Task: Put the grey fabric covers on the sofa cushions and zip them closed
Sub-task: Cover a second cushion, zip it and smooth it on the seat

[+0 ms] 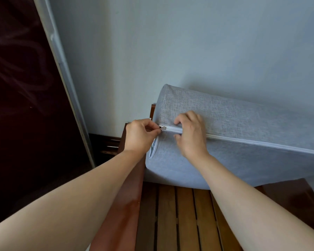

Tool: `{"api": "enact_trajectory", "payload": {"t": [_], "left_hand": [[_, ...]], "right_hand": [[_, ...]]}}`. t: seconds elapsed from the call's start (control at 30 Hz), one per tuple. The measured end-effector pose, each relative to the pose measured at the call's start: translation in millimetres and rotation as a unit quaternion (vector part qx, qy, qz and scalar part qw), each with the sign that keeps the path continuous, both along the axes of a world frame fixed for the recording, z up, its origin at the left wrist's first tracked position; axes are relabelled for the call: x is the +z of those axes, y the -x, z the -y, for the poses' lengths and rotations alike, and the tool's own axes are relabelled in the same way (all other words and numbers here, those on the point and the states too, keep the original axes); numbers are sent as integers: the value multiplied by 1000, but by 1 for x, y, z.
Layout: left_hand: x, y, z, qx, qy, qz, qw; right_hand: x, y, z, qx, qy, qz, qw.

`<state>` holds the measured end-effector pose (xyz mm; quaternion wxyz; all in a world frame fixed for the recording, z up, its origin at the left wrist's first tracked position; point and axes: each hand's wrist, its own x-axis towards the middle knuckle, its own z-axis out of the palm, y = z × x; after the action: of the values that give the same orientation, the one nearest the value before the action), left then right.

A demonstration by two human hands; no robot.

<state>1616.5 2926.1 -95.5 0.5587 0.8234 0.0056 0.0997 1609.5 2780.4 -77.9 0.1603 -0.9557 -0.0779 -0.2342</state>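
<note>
A long sofa cushion in a grey fabric cover (243, 115) stands on edge on the wooden sofa frame, leaning against the wall. A white zipper (243, 141) runs along its upward side, closed from the right up to the metal slider (163, 128) near the cushion's left end. My left hand (140, 135) pinches the slider's pull tab. My right hand (190, 134) rests on the cover just right of the slider, with its fingers above the zipper and its thumb below, pinching the fabric together.
Wooden seat slats (179, 218) lie below the cushion. A reddish-brown armrest (123, 205) runs under my left forearm. A pale wall (170, 42) rises behind, and a dark panel with a metal edge (25, 105) stands at the left.
</note>
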Motion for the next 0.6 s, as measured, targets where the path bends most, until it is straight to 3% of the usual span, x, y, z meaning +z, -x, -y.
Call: {"api": "enact_trajectory", "payload": {"t": [0.23,0.6], "left_hand": [[-3,8,14,41,205,-76,975],[-1,20,54,190,304,-69,931]], "right_hand": [[-12,-16,13,120,-26,80,989],[-16,-22,26,204,-61,88,973]]}}
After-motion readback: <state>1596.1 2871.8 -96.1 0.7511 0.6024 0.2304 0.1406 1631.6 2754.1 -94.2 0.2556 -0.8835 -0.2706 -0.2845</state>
